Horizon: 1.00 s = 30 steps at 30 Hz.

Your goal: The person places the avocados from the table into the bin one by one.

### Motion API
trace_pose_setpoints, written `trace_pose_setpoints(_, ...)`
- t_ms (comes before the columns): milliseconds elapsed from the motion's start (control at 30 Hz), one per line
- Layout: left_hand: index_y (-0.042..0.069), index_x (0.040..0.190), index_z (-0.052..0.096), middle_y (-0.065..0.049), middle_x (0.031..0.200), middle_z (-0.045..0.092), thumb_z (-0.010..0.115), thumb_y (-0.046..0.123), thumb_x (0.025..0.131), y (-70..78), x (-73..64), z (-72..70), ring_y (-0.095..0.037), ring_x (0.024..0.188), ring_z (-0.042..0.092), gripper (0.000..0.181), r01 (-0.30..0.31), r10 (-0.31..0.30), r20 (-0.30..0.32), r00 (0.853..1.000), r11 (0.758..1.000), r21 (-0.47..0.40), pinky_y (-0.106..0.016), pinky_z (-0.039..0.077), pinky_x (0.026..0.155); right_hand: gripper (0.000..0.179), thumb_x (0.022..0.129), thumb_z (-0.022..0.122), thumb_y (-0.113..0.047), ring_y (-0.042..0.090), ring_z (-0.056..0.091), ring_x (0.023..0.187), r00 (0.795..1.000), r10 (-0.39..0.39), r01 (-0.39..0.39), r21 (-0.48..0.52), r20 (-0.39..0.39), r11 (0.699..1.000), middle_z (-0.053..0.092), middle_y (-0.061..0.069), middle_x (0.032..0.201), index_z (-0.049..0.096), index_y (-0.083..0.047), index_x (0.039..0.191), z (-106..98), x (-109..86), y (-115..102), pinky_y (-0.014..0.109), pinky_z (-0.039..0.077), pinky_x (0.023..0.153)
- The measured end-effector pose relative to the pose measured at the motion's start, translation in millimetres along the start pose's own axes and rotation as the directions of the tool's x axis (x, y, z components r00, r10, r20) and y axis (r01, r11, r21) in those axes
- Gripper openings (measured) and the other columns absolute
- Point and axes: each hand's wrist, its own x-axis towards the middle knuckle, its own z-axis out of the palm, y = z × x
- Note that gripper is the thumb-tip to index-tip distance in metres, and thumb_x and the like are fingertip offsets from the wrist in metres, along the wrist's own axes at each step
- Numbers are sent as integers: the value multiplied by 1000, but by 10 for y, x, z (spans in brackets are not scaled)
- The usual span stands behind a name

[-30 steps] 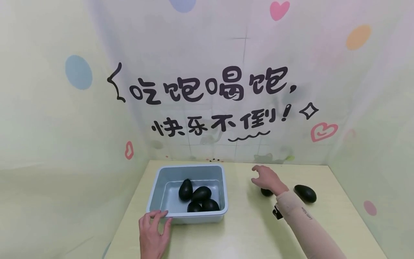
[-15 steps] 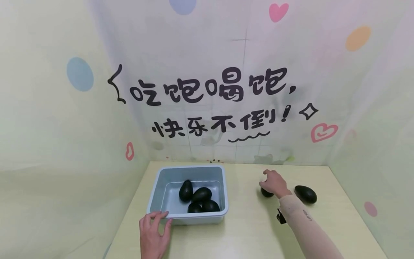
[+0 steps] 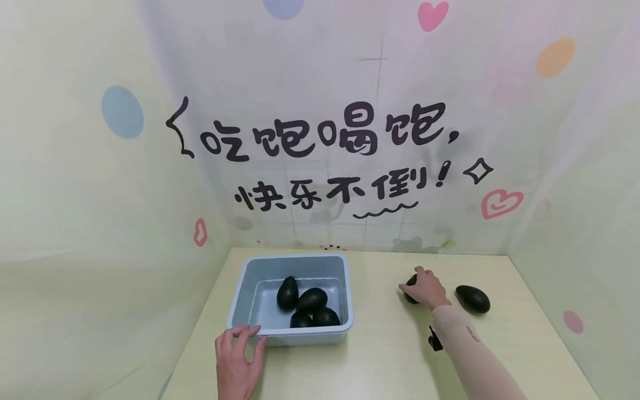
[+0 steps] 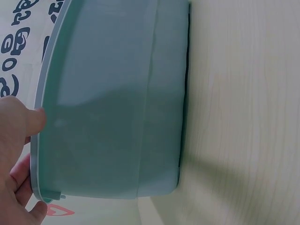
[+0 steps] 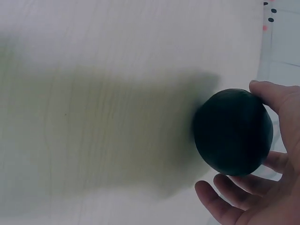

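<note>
At the right of the head view my right hand [image 3: 429, 289] is over a dark avocado [image 5: 233, 133] on the table, thumb on one side and fingers curled round the other. The right wrist view shows its rounded dark end, with the thumb tip at its edge. My left hand [image 3: 238, 361] holds the near left part of the rim of a grey-blue plastic bin [image 3: 310, 338], fingers over the rim and thumb against the outside. Inside the bin lie several dark avocados [image 3: 311, 301], the nearest partly hidden by the front wall.
Another avocado [image 3: 472, 299] lies on the pale wooden table [image 3: 375, 355], right of my right hand. A printed cloth backdrop [image 3: 320, 83] hangs behind the table and along both sides. A small black device [image 3: 435, 338] sits at my right wrist.
My right hand has moved slightly right and down onto the avocado, its spread fingers closing round it. The left hand and the bin have stayed in place.
</note>
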Motion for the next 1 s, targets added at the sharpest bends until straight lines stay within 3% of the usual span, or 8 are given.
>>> trace_pose_setpoints(167,8,101,77,-14,108,63,91,9,78,-10,-2,14,-35,105,52,27,-7,7,-3,1000,1000,-3,-39,38,87,84,95,74,-36,59,55,127,1000,7,-7,39,6,999,45,44,147,37,11,154,59,26,57,67,49,104)
trace_pose_setpoints(400,7,100,76,-15,108,63,90,9,77,-28,-14,16,-36,105,52,27,-26,26,-23,999,1000,-17,-38,37,87,93,94,74,-28,64,50,133,1000,29,-28,113,-12,993,42,48,148,21,16,156,122,61,104,68,46,108)
trace_pose_setpoints(733,8,100,77,-14,107,63,91,9,77,-13,4,7,-36,105,52,28,-19,19,-16,1000,1000,-10,-38,37,87,82,90,75,-30,57,61,118,998,14,-8,105,-57,994,57,44,133,35,16,145,85,35,144,65,51,101)
trace_pose_setpoints(1000,7,100,77,-15,107,63,90,9,76,-40,-3,12,-37,104,52,27,-37,37,-30,999,999,-14,-37,37,86,74,88,69,-23,51,60,114,995,10,4,139,-99,990,55,41,133,39,13,145,32,-10,111,63,51,97)
